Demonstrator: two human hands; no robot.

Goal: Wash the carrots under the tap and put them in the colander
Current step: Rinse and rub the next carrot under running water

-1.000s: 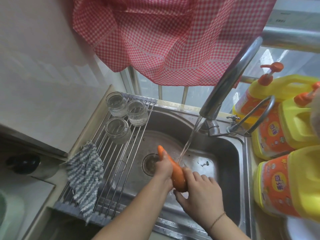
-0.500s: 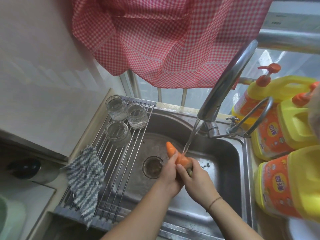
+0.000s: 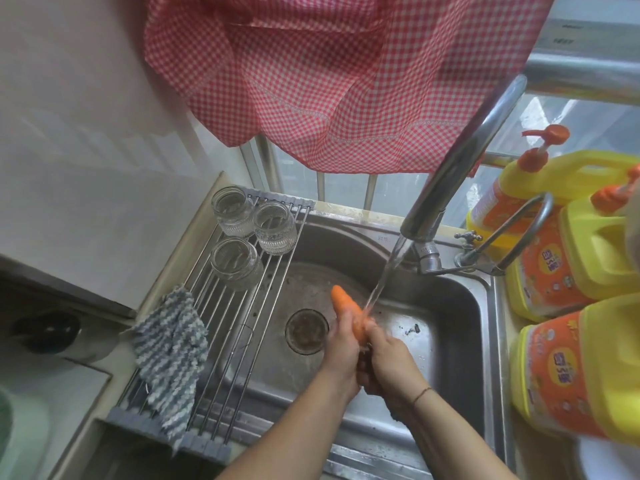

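The steel sink [image 3: 450,306] was flanked by three glass jars [image 3: 235,261] on the rack [image 3: 221,358] and three yellow detergent jugs [image 3: 571,368]. One carrot [image 3: 346,308] was gripped under the tap [image 3: 453,171] stream by left hand [image 3: 343,348] and right hand [image 3: 388,358], both curled round it, mid-basin, well off the walls.

Both hands [image 3: 367,355] gripping carrot [image 3: 346,308], tap [image 3: 450,181] running

I am seeing one carrot [image 3: 346,308], three glass jars [image 3: 232,216] [image 3: 275,227] [image 3: 235,263], one striped cloth [image 3: 169,351], three yellow detergent jugs [image 3: 540,188] [image 3: 588,251] [image 3: 595,372], and my two hands [image 3: 341,344] [image 3: 391,358].
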